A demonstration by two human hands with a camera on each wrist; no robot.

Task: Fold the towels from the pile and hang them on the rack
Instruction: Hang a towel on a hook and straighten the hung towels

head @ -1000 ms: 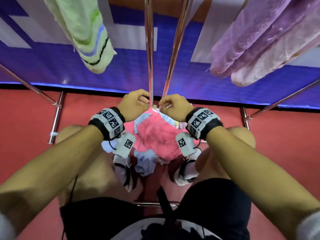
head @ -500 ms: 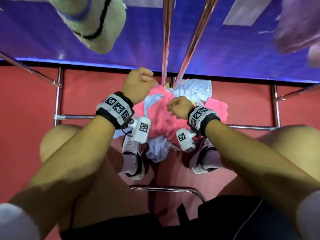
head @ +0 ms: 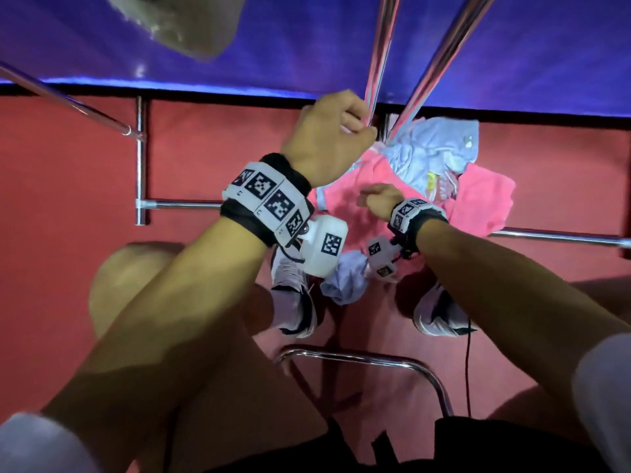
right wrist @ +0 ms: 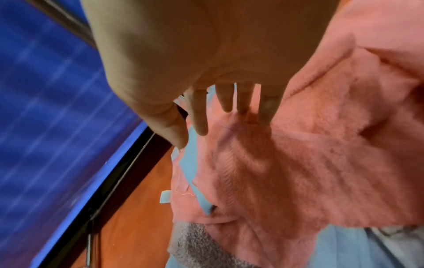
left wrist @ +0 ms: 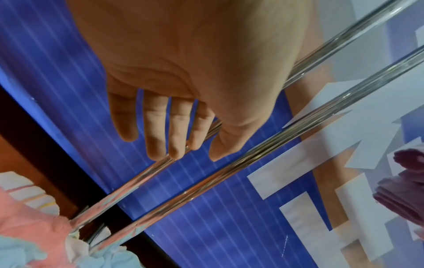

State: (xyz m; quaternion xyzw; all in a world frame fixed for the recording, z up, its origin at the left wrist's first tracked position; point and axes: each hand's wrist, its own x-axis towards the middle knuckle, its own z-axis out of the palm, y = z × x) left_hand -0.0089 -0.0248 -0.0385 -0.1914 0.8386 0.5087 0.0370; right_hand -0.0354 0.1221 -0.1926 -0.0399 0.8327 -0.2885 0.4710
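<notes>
1. Since 0.5 s back the right hand [head: 377,199] has dropped lower onto the pile; head view has tilted further down, so the hanging purple towels left that view
2. Left hand [head: 327,138] is up by the rack's two chrome bars [head: 379,56], above and left of the pile
3. Left wrist view: left fingers [left wrist: 156,130] extended, slightly apart, tips at the nearer bar [left wrist: 137,179]; thumb on the bar's other side. Not wrapped around it, nothing held
4. Head view shows that hand more curled near the bar, so real contact with the bar is unclear
5. Right hand: fingers [right wrist: 199,116] straightish and spread, tips on or just over the pink towel [head: 478,199]. No pinch visible; whether any fold is caught under the tips, cannot tell
6. Pile sits on the red floor [head: 68,268] at the foot of the rack, between the person's shoes [head: 293,302] and the blue wall panel [head: 273,46]
7. Pink towel is on top, spread wide. Light blue towel [head: 433,148] is crumpled on its far side against the bar bases; another pale blue piece [head: 345,281] pokes out on the near side
8. Right wrist view also shows a grey towel edge [right wrist: 195,243] under the pink one
9. Green-white towel [head: 184,32] hangs top left, blurred. Purple folded towels [left wrist: 403,190] hang at the right edge of the left wrist view
10. Rack's lower rails [head: 140,158] run across the floor both sides of the pile
</notes>
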